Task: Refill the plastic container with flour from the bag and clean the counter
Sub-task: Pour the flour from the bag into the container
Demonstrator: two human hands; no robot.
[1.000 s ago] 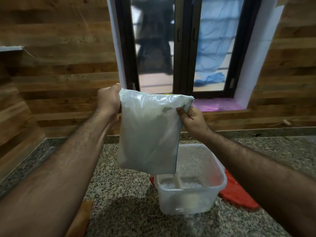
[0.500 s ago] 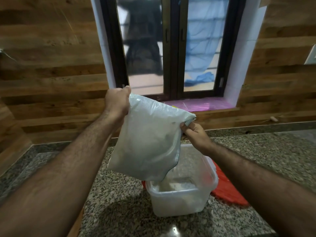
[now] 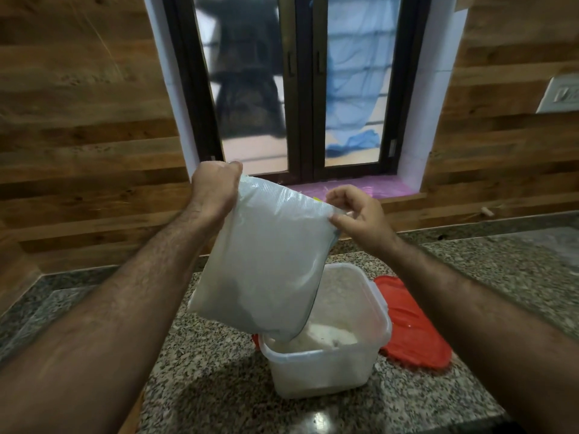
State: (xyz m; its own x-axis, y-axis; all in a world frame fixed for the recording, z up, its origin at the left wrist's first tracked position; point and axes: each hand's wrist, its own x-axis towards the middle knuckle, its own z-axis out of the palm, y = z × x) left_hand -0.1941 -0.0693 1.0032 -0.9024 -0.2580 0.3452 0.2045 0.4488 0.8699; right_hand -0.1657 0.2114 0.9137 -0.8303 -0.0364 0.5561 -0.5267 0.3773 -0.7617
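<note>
Two corners of the bag sit pinched in our hands, left hand higher, right hand lower; below them flour lies in the container, its red lid beside, on the counter.

Dim interior, warm cast. Main light enters through the window at upper centre of the frame; panes read pale and washed, shapes behind them soft. Soft shadow lies on the bench at lower centre, just left of the container. Small glare spot on the polished stone at bottom centre. Wide-angle bend: wall planks curve toward both side edges. Forearms at lower corners look smeared, slightly blurred.
</note>
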